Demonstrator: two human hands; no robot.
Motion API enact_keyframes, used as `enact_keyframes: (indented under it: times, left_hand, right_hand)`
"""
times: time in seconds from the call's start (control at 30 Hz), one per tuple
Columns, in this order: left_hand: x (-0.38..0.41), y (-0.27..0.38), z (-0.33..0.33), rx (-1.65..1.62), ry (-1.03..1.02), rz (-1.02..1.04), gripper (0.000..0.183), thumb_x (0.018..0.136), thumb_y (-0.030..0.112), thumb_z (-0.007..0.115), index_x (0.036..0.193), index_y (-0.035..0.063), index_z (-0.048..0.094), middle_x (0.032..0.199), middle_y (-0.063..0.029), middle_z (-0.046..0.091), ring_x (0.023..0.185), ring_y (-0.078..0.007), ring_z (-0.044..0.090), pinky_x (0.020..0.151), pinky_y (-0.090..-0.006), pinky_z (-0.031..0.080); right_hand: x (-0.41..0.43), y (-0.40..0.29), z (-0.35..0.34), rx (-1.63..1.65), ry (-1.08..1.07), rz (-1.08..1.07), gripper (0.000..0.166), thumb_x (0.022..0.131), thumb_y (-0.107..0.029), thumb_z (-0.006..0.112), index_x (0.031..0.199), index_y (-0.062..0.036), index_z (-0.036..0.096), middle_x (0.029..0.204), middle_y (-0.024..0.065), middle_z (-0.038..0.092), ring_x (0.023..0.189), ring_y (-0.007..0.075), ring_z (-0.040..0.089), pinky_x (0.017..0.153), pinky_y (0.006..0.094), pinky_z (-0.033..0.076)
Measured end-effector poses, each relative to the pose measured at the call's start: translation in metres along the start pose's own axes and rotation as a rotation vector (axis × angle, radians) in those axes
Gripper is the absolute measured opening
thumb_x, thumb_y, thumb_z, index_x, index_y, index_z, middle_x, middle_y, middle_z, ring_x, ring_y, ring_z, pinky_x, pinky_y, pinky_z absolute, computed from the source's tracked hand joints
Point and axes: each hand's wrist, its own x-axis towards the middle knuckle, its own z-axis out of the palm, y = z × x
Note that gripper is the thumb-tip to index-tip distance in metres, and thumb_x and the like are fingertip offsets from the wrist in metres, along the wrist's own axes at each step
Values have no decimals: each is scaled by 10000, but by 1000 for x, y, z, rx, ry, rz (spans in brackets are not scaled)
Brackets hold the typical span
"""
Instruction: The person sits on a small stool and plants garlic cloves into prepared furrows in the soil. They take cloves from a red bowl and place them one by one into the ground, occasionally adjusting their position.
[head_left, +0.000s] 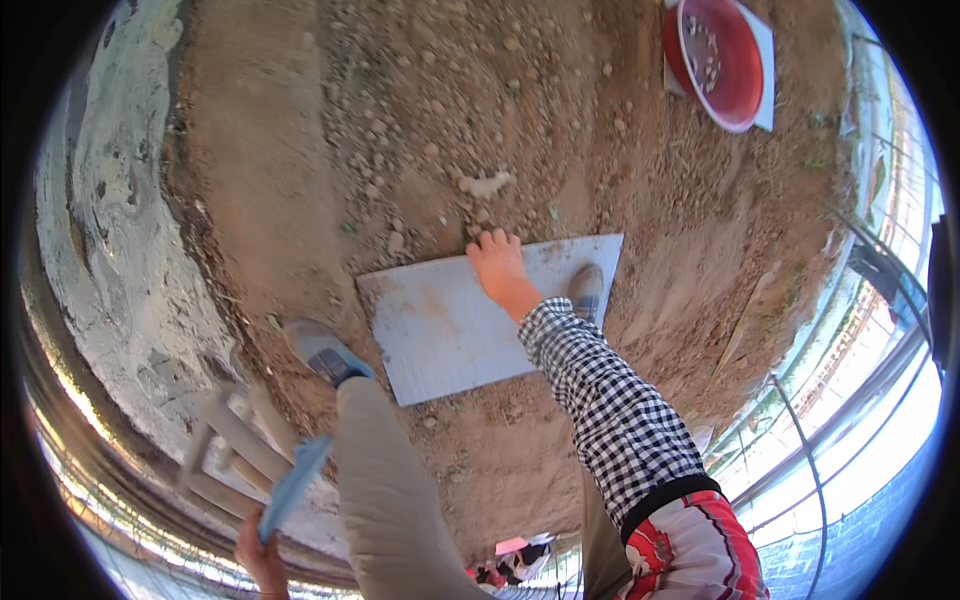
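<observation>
A pale, flat board (442, 337) lies on the soil between my feet, smeared with brown dirt. My right hand (499, 270) reaches across it, with fingers curled over its far edge; the fingertips are partly hidden. At the lower left, my left hand (259, 555) grips the end of a blue seat (296, 484). Blurred tan legs and crossbars (232, 435) extend from that seat, so it looks like a small stool tilted on its side. My right shoe (588, 289) is at the board's right end, and my left shoe (322, 349) stands on soil just left of it.
Far right, a red basin (731, 71) holding small pale pieces stands on another pale board (761, 45). Stony soil (450, 97) stretches ahead. Crumpled pale sheeting (127, 210) borders the left; wire and bars (806, 450) line the right.
</observation>
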Motion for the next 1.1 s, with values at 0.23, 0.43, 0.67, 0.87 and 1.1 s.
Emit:
enact_keyframes:
  times: [0.23,0.43,0.67,0.87,1.1]
  left_hand:
    - [-38,-136,-12,286,-513,-295,413,864,186,701,1264,96,652,1136,-164,706,969,-371,676,822,-436,540]
    - [-87,-180,65,471,-501,-182,321,914,233,635,1193,79,675,1179,-190,669,1083,-366,637,861,-482,536]
    - [-137,-57,69,77,-200,-402,498,748,-37,679,1228,83,618,1110,-164,687,1011,-401,647,852,-491,499]
    - [-241,2,115,160,-583,-614,398,776,-8,655,1162,92,658,1070,-169,694,1002,-385,661,826,-484,517]
    - [-286,93,141,267,-598,-510,369,813,50,639,1179,91,653,1079,-166,692,1004,-370,662,819,-483,524]
  right_hand:
    - [-7,-15,-19,-69,-387,-21,265,947,-143,525,1138,-77,695,1197,143,652,1118,358,614,929,554,479]
    - [-79,-27,0,-190,-509,-252,262,937,-122,529,1120,-105,716,1102,176,689,1131,326,625,851,492,544]
    - [-130,-23,-25,34,-518,-306,224,848,-63,611,1055,-72,694,912,170,713,875,371,688,732,484,553]
    - [-144,33,-123,321,-429,-399,207,816,-26,638,1019,-53,667,855,168,704,863,375,684,716,485,541]
    - [-95,53,-319,-21,-159,-741,143,805,-43,600,904,-72,699,858,145,707,884,352,696,733,477,555]
